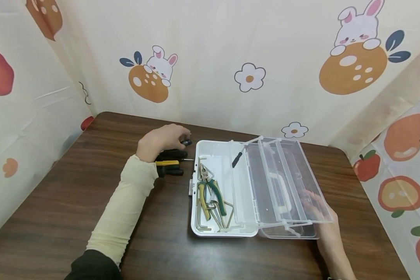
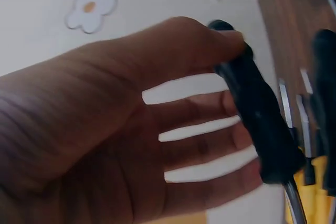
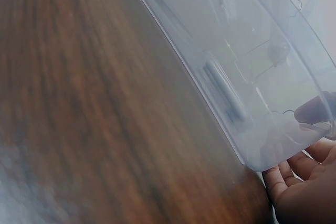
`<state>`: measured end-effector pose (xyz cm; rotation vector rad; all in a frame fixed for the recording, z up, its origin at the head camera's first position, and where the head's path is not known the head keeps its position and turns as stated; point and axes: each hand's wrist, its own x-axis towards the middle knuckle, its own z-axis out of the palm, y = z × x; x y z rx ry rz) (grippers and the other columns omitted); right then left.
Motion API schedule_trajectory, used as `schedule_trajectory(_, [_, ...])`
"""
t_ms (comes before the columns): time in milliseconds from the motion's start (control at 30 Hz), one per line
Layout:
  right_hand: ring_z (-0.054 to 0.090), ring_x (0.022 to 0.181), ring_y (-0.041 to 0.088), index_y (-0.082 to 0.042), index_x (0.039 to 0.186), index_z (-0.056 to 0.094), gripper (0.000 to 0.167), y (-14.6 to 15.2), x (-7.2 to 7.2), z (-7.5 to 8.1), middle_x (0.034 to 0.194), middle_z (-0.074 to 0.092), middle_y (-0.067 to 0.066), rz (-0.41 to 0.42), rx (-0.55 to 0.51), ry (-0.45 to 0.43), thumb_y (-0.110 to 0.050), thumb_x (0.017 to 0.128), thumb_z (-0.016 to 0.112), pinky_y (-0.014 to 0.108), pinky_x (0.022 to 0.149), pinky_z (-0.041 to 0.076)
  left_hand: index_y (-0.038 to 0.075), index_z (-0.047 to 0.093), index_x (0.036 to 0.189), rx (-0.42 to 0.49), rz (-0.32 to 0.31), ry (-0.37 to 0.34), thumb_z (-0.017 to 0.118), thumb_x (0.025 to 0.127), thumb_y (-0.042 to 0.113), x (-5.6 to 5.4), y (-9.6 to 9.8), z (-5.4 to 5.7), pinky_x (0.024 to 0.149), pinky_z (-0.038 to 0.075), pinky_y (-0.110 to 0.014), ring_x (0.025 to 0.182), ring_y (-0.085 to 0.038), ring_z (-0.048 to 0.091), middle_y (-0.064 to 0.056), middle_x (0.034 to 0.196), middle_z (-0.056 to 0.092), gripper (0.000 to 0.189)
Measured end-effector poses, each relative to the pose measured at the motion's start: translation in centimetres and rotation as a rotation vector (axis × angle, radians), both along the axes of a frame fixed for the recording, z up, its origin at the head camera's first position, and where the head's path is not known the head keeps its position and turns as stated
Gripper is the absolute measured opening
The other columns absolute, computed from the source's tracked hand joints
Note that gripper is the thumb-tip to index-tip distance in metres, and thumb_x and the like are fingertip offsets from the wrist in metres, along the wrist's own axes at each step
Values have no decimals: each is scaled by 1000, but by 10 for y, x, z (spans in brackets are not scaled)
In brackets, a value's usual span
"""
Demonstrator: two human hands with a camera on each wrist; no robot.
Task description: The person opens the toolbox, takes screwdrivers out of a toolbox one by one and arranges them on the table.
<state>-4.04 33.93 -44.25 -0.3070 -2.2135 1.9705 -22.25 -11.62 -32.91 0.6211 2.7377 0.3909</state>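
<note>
In the head view my left hand (image 1: 163, 140) is over the table's far left. It pinches a screwdriver with a dark handle (image 2: 257, 108) between thumb and fingers, the metal shaft pointing down in the left wrist view. Several more screwdrivers with black and yellow handles (image 1: 168, 163) lie just below this hand. At the near right, my right hand (image 1: 324, 217) grips the edge of the clear lid (image 3: 252, 129), thumb on one side and fingers on the other. The lid belongs to a white toolbox (image 1: 227, 233), swung open to the right.
Inside the box are pliers with green and yellow handles (image 1: 217, 198) and several brass-coloured hex keys (image 1: 203, 228). A small black-handled screwdriver (image 1: 236, 160) rests near the raised clear tray (image 1: 271, 175). A printed curtain (image 1: 210, 58) hangs behind the brown table (image 1: 154, 241).
</note>
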Motion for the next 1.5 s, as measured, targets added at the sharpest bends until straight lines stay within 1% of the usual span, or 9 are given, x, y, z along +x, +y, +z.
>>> schedule_trajectory(133, [62, 104, -1, -5, 133, 67, 32, 1, -1, 0, 120, 73, -17, 12, -22, 15, -11, 103, 64, 15, 85, 49, 5, 66, 134, -46, 32, -77, 68, 99, 15, -3, -4, -9, 95, 55, -48, 103, -29, 62, -16, 130, 67, 36])
schedule_trajectory(300, [62, 105, 0, -5, 133, 67, 32, 1, -1, -1, 121, 72, -16, 9, -17, 16, -12, 103, 64, 15, 85, 48, 7, 68, 126, -80, 31, -100, 71, 97, 15, -5, -4, -12, 84, 56, -42, 96, -27, 62, -15, 123, 68, 30])
schedule_trajectory(433, [61, 105, 0, -3, 135, 65, 34, 1, -1, -1, 121, 72, -16, 2, 2, 0, -14, 103, 64, 16, 86, 47, 8, 70, 120, -94, 28, -92, 75, 95, 14, -5, -1, -11, 75, 54, -36, 91, -26, 61, -14, 118, 67, 27])
schedule_trajectory(733, [61, 106, -1, -4, 135, 65, 34, 2, 0, -1, 122, 72, -16, 10, -9, -3, -14, 103, 63, 15, 86, 48, 7, 69, 99, -161, 32, -67, 84, 87, 12, 2, 14, -12, 75, 51, -35, 88, -24, 59, -8, 96, 66, 21])
schedule_trajectory(900, [62, 105, -1, -3, 135, 65, 34, 1, -1, -1, 121, 72, -16, 6, -14, -1, -13, 103, 64, 15, 85, 48, 9, 72, 111, -210, 30, -25, 88, 82, 10, 4, 25, -19, 82, 57, -40, 91, -24, 60, -8, 102, 70, 33])
schedule_trajectory(1033, [61, 102, -2, -2, 136, 65, 34, 0, -1, 0, 120, 72, -16, -4, 3, -13, -10, 103, 62, 15, 83, 49, 9, 73, 106, -249, 17, 9, 87, 81, 8, 7, 34, -24, 82, 58, -41, 88, -23, 60, -10, 108, 74, 29])
schedule_trajectory(1167, [62, 101, -3, -3, 135, 65, 34, -1, -1, 0, 119, 72, -17, -13, 24, -20, -9, 102, 62, 15, 82, 49, 10, 76, 95, -246, -3, 15, 81, 83, 5, 10, 41, -27, 80, 59, -40, 85, -20, 62, -11, 109, 77, 15])
schedule_trajectory(1333, [61, 100, -2, -3, 136, 65, 35, -1, -1, 0, 119, 72, -18, -10, 27, -19, -11, 102, 64, 15, 82, 48, 11, 76, 86, -201, 23, -41, 71, 88, 3, 11, 44, -29, 75, 55, -38, 83, -22, 61, -10, 104, 77, 9])
schedule_trajectory(1500, [62, 102, -3, -3, 136, 64, 34, -1, -1, 0, 120, 72, -18, -5, 23, -13, -8, 103, 62, 14, 83, 49, 10, 75, 96, -186, 40, -59, 73, 90, 3, 11, 42, -25, 75, 53, -37, 84, -22, 58, -10, 107, 75, 10])
